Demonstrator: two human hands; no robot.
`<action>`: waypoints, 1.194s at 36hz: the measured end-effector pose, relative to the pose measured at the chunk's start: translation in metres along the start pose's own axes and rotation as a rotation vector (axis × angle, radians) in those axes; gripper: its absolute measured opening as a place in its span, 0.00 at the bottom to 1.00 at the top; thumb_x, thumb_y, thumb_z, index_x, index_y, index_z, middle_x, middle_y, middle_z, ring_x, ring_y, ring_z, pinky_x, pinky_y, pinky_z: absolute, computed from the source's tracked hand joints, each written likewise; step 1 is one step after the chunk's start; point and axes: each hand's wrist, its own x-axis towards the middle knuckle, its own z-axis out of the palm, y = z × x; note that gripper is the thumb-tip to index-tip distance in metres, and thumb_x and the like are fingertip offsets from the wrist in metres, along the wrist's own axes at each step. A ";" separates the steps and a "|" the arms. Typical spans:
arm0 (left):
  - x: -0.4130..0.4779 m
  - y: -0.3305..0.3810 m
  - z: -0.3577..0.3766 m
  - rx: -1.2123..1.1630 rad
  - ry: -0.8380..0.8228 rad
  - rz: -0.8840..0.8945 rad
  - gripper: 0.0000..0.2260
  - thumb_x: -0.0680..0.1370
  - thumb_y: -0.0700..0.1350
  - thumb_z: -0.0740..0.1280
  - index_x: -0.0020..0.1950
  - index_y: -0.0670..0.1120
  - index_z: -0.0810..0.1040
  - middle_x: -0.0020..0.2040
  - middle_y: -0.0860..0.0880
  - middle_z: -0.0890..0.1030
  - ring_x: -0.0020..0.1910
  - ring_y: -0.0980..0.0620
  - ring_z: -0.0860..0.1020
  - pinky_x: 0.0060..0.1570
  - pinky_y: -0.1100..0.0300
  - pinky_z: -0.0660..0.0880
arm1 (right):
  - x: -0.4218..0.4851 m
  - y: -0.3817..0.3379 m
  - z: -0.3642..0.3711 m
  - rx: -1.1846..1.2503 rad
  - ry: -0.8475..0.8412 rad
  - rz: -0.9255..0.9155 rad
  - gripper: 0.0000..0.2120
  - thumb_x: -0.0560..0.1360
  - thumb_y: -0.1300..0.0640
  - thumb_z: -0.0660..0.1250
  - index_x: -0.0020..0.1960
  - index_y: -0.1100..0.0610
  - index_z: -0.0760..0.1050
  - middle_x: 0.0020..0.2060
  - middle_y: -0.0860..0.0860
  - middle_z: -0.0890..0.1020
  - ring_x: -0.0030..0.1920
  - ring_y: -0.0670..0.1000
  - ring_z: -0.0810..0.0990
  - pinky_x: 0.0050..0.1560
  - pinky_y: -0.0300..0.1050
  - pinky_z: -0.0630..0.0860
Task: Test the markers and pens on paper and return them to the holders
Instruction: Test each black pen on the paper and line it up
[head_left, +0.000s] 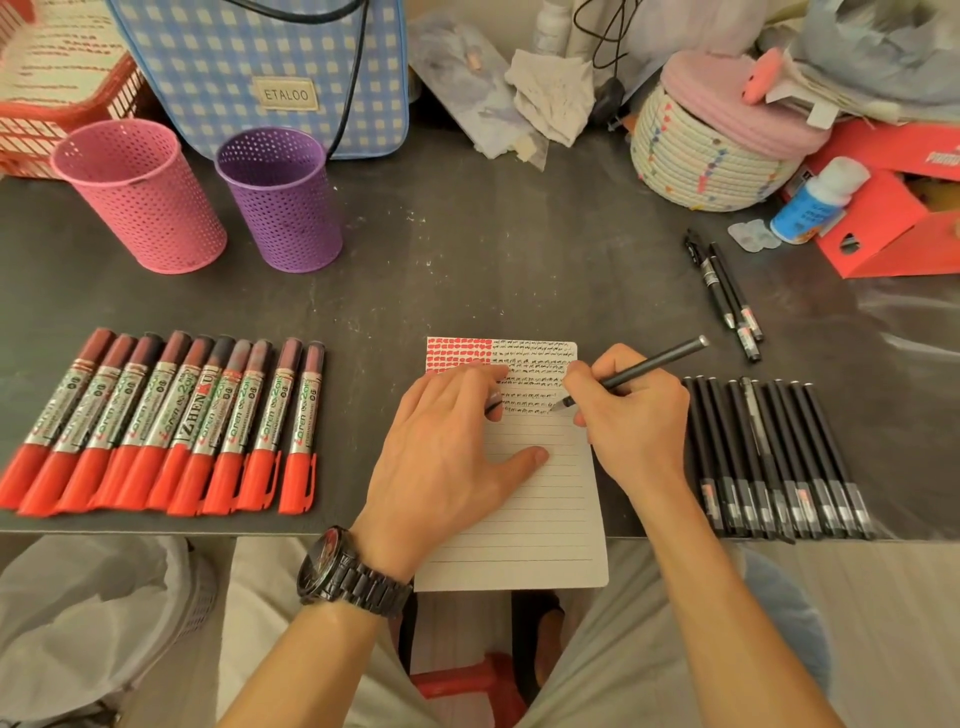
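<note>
Two hands at the paper (540, 499), which overhung the desk's (467, 260) near edge | right hand (631, 421) grip pinched a black pen (644, 364), tip on a line | left hand (447, 452) spread flat, pinning the page | risk: sheet slipping, ink smearing | unclear: dark bit (494, 404) under left fingers (485, 375), maybe a cap; holders' (140, 208) insides hidden

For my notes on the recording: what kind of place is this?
Probably a home desk: a dark grey tabletop crowded with a blue checked fabric bag, a white woven rope basket and crumpled white tissue.
</note>
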 end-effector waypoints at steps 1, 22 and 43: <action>0.000 0.000 0.000 0.002 -0.004 0.000 0.21 0.71 0.63 0.73 0.47 0.54 0.64 0.65 0.58 0.77 0.62 0.57 0.72 0.68 0.59 0.62 | 0.000 0.000 0.000 0.000 0.003 -0.001 0.15 0.74 0.58 0.72 0.30 0.55 0.73 0.22 0.47 0.79 0.24 0.41 0.76 0.31 0.29 0.70; 0.000 0.001 -0.002 -0.010 -0.022 -0.008 0.21 0.70 0.64 0.71 0.46 0.55 0.63 0.65 0.57 0.77 0.62 0.56 0.73 0.67 0.60 0.62 | 0.000 0.002 -0.001 0.003 -0.001 0.001 0.15 0.74 0.58 0.71 0.31 0.55 0.71 0.21 0.48 0.78 0.23 0.43 0.75 0.29 0.32 0.70; -0.003 0.001 -0.011 -0.181 -0.045 -0.024 0.13 0.84 0.52 0.49 0.53 0.52 0.72 0.66 0.59 0.76 0.71 0.60 0.67 0.76 0.55 0.58 | -0.021 -0.019 -0.016 0.792 -0.159 0.236 0.06 0.80 0.55 0.65 0.49 0.55 0.80 0.37 0.53 0.80 0.31 0.51 0.77 0.31 0.41 0.74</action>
